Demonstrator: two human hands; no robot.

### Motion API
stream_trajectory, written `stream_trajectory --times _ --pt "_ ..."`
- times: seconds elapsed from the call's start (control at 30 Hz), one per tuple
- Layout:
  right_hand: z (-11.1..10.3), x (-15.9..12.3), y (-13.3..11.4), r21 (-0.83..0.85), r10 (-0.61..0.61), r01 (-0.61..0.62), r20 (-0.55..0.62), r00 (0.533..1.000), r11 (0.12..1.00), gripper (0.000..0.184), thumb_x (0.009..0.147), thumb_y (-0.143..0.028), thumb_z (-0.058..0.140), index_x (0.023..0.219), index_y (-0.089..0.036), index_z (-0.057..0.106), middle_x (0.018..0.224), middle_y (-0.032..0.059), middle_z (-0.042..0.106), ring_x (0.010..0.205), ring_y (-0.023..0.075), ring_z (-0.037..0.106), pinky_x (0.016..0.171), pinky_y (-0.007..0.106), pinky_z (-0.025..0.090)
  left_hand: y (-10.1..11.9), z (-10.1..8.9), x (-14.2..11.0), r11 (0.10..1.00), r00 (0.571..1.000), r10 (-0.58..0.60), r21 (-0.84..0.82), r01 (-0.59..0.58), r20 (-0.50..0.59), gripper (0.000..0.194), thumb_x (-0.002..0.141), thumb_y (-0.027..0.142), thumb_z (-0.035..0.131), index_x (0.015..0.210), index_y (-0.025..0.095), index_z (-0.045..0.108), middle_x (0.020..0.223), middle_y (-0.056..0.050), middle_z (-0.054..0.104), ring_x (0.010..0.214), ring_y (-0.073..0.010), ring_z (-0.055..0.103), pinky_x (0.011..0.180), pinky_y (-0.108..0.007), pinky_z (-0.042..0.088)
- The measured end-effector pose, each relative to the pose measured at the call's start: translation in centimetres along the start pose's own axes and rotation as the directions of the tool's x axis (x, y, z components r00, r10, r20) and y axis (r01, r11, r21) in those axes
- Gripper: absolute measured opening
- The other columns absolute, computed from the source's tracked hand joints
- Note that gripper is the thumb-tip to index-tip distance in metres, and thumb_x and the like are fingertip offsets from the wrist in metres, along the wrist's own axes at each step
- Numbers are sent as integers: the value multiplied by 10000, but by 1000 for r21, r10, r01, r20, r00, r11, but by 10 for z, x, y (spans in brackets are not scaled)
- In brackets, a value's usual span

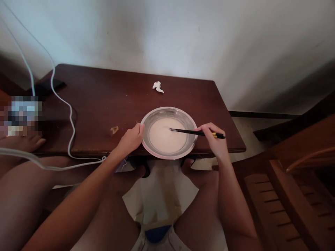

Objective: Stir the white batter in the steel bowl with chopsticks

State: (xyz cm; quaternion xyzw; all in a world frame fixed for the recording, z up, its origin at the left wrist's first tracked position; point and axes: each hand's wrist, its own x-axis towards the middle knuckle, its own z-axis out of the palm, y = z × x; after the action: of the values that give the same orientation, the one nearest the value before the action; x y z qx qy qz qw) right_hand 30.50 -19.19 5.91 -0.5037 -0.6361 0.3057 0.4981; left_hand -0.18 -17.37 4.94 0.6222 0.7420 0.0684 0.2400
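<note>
1. One metal bowl [146, 130] sat at the near edge of the bench [99, 108], between both hands, with pale liquid [164, 137] inside.
2. The left hand [132, 137] had its fingers closed on the bowl's left rim.
3. The right hand [215, 139] had its fingers wrapped around black chopsticks [187, 131] just beside the right rim, tips at the liquid's middle.

One left hand [133, 137] and one right hand [215, 140] flank one bowl [169, 112] at frame centre; chopsticks [187, 131], number unclear; one white scrap [157, 86], upper centre.
</note>
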Motion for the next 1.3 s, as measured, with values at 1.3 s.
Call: stream_trajectory --times 1.3 --pt "2 -3 -2 10 16 -18 193 981 1000 257 956 -415 631 820 -257 782 852 20 806 870 214 756 838 363 559 0 1 0 1000 1000 6 -26 -7 -13 478 1035 445 222 1109 185 617 1159 -257 739 1156 -416 693 912 -487 507"
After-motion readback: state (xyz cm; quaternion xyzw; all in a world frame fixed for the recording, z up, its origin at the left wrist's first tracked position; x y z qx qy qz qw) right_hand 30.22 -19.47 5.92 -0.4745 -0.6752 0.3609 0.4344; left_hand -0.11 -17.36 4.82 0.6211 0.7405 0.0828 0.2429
